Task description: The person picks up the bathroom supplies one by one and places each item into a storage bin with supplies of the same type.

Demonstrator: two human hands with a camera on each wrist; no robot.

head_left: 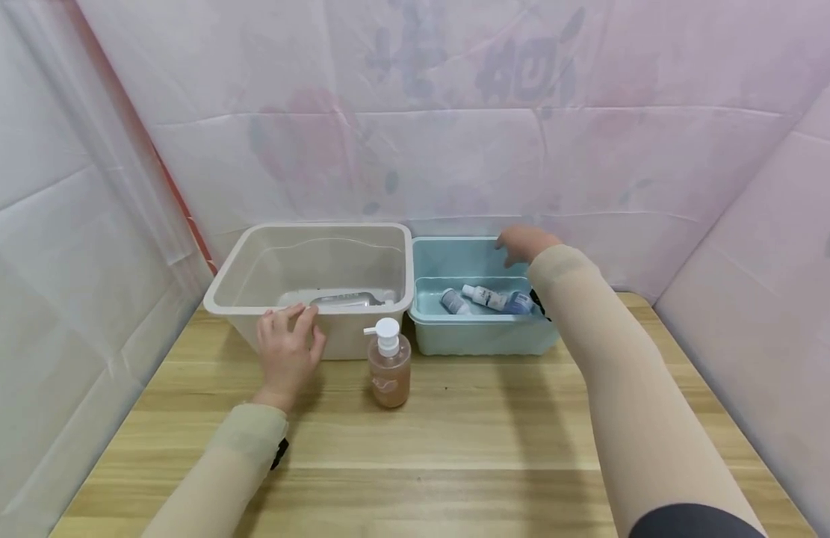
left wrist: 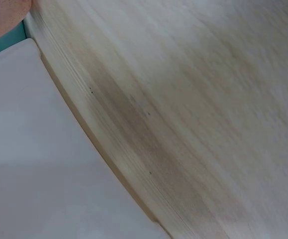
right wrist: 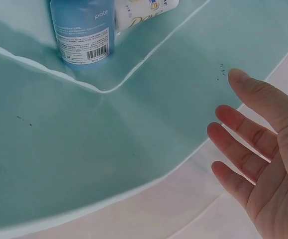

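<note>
So the left hand point(head_left: 288, 350) rests flat against the front wall of the beige bin point(head_left: 253, 254), fingertips up at its front rim, fingers straight and spread, not gripping anything. That bin sits toward the far left part of the wooden table point(head_left: 455, 441), and there's a grey-white tube point(head_left: 344, 300) lying on its floor. The left wrist view just gives a blurry close-up of the bin wall and the table's wood grain, the hand itself isn't in it.

The right hand point(head_left: 522, 243) is reached out over the far rim of the teal bin point(head_left: 482, 340), which stands right next to the beige one, their sides touching or as good as. In the right wrist view that hand point(right wrist: 263, 164) is plainly open, fingers relaxed and slightly apart, holding nothing, hovering over the teal inner wall.

Inside the teal bin, down at the bottom, are three small bottles lying close together: a greyish one point(head_left: 453, 300), a white one point(head_left: 485, 297) and a blue one point(head_left: 518, 302). Up close the blue bottle point(right wrist: 81, 30) has a barcode label, and the white bottle point(right wrist: 144, 10) lies just beside it, touching.

A pump bottle point(head_left: 390, 366) with peach-coloured liquid and a white pump head stands upright on the table just in front of where the two bins meet, near the left hand but not touching it.
</note>
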